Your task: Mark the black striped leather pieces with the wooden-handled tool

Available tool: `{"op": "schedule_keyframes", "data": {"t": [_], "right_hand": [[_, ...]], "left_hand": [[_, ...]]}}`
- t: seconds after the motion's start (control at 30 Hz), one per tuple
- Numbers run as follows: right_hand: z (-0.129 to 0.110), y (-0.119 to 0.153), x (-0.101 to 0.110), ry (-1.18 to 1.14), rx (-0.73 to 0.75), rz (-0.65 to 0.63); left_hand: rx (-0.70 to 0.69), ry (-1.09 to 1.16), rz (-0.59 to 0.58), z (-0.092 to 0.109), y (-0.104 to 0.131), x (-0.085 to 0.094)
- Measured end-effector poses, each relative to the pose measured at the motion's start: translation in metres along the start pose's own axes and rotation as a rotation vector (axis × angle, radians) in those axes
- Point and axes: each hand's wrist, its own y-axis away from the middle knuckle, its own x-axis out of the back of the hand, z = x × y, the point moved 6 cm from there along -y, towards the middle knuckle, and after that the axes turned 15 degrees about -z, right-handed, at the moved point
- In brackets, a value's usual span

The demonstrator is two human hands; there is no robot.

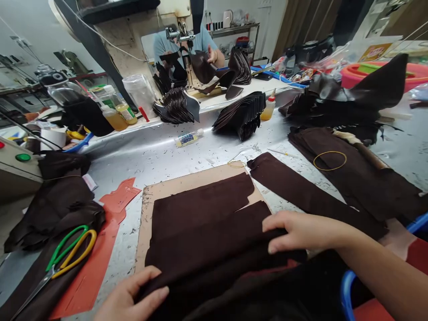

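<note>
A dark brown leather piece (207,236) lies over a tan board (187,180), its near part draping toward me. My left hand (133,294) pinches its near left edge between thumb and fingers. At the right edge, my right hand (294,232) grips a fold of the same piece, thumb below and fingers on top. The far part of the leather is flat, with a notch cut in at its right side. Just right of the board lies a long dark brown strip (301,187), apart from both hands.
Scissors (63,258) with green and yellow handles rest on dark leather and a red pattern sheet (96,267) at left. Stacked leather pieces (240,113), a glue bottle (268,107) and a sewing machine (130,40) stand farther back. A co-worker (203,44) handles leather behind it.
</note>
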Motion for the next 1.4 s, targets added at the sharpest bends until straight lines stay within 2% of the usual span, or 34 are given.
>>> {"op": "schedule_keyframes", "data": {"t": [0.07,0.17,0.3,0.43,0.53,0.63,0.73,0.8,0.93,1.07,1.23,1.4], "right_hand": [[0.013,-0.017,0.007,-0.076,-0.041,0.052],[0.027,-0.032,0.018,-0.091,-0.079,0.198],[0.04,-0.031,0.021,-0.136,-0.076,0.306],[0.055,-0.021,0.018,-0.232,-0.121,0.369],[0.063,-0.018,0.012,-0.279,-0.119,0.403],[0.065,-0.016,0.006,-0.29,-0.107,0.45],[0.056,-0.012,0.009,-0.287,-0.089,0.486],[0.046,-0.011,0.019,-0.277,-0.079,0.512],[0.032,-0.027,0.057,-0.143,-0.134,0.571],[0.042,-0.054,0.081,-0.074,-0.189,0.592],[0.057,-0.064,0.082,-0.03,-0.223,0.619],[0.055,-0.062,0.082,-0.021,-0.246,0.634]], "left_hand": [[-0.003,0.095,0.14,-0.014,-0.005,0.014],[-0.001,0.223,0.303,-0.036,-0.017,0.025],[-0.033,0.332,0.357,-0.063,-0.027,0.028],[-0.052,0.355,0.379,-0.074,-0.023,0.025],[0.007,0.336,0.418,-0.072,-0.016,0.02],[0.042,0.279,0.458,-0.059,-0.009,0.019],[0.039,0.256,0.486,-0.043,-0.002,0.026],[0.015,0.266,0.505,-0.032,-0.004,0.037],[-0.065,0.185,0.514,-0.011,-0.036,0.066],[0.026,0.071,0.453,-0.008,-0.076,0.079],[0.025,0.127,0.444,-0.018,-0.087,0.077],[0.007,0.027,0.479,-0.02,-0.089,0.081]]}}
